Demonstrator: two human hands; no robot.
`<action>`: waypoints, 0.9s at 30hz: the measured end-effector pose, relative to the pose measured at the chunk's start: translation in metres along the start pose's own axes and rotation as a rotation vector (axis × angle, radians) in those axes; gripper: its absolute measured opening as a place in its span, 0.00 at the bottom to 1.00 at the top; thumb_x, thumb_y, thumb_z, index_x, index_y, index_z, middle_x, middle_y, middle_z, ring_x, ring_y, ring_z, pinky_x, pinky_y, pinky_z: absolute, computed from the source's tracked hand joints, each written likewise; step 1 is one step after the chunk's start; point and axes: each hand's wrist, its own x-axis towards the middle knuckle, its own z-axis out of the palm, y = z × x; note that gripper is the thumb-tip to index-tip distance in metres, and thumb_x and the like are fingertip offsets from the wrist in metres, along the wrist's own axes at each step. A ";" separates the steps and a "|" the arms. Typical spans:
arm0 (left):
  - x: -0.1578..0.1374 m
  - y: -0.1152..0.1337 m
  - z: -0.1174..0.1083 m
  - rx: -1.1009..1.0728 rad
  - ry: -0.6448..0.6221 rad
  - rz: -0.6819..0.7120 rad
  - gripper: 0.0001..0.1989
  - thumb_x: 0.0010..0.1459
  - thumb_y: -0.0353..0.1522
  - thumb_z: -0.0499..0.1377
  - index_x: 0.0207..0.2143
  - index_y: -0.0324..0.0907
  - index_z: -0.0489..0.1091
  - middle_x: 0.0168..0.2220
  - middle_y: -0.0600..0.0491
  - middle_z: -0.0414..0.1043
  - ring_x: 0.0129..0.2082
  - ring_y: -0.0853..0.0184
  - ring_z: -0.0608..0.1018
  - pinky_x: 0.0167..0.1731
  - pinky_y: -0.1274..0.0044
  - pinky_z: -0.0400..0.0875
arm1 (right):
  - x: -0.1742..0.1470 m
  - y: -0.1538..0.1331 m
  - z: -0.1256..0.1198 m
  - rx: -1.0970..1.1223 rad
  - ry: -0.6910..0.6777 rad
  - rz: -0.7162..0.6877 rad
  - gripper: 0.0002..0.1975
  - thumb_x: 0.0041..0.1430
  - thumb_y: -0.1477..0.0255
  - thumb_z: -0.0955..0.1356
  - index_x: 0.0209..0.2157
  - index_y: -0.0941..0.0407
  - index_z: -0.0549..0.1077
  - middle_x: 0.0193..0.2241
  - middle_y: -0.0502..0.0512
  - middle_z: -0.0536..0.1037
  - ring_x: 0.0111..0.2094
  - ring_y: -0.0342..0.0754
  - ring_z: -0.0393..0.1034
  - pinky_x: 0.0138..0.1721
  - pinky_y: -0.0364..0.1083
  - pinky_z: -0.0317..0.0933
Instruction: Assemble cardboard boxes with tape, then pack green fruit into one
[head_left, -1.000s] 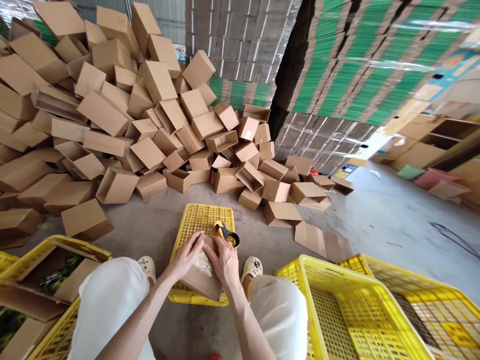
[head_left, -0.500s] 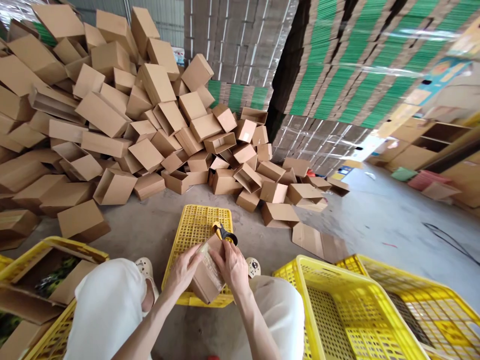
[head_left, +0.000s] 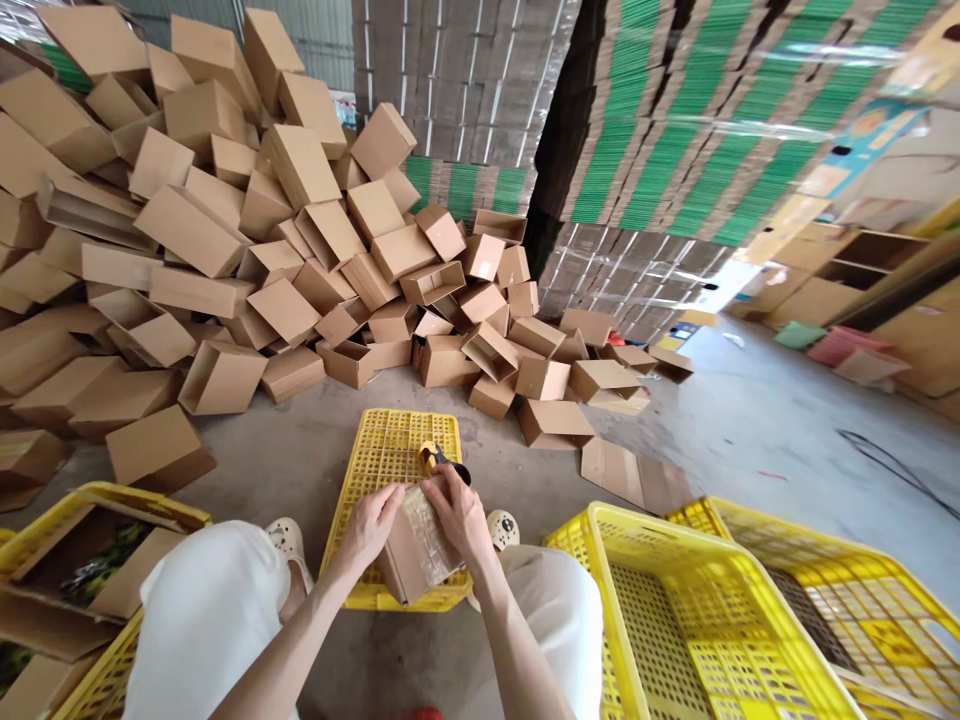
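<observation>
A small cardboard box (head_left: pixel 409 560) with clear tape across its upper face sits between my hands, over an upturned yellow plastic crate (head_left: pixel 367 445). My left hand (head_left: pixel 373 522) grips the box by its left side, fingertips at the far left edge. On the right, my right hand (head_left: pixel 459 512) clasps the taped face and far right edge, its fingers bent. Just beyond those fingers is a yellow-and-black tape dispenser (head_left: pixel 430 456), partly hidden by the hand. Whether the hand touches it I cannot tell.
Beyond the crate rises a big heap of cardboard boxes (head_left: pixel 285 310). Two yellow crates (head_left: pixel 600 530) stand at right. At left another yellow crate (head_left: pixel 172 508) holds an open carton (head_left: pixel 56 625). Stacked flat cartons (head_left: pixel 630 130) tower behind. A black cable (head_left: pixel 892 465) lies at far right.
The box has turned and tilted so its taped face shows more toward me. My right hand has shifted slightly down over it, and the tape dispenser appears slightly further left.
</observation>
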 end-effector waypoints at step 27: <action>0.002 -0.001 0.003 -0.012 -0.061 0.035 0.25 0.72 0.49 0.49 0.48 0.47 0.82 0.44 0.49 0.86 0.47 0.57 0.84 0.52 0.70 0.75 | -0.005 0.007 -0.015 0.054 -0.052 -0.059 0.14 0.69 0.63 0.63 0.46 0.52 0.78 0.43 0.54 0.85 0.46 0.52 0.79 0.52 0.49 0.69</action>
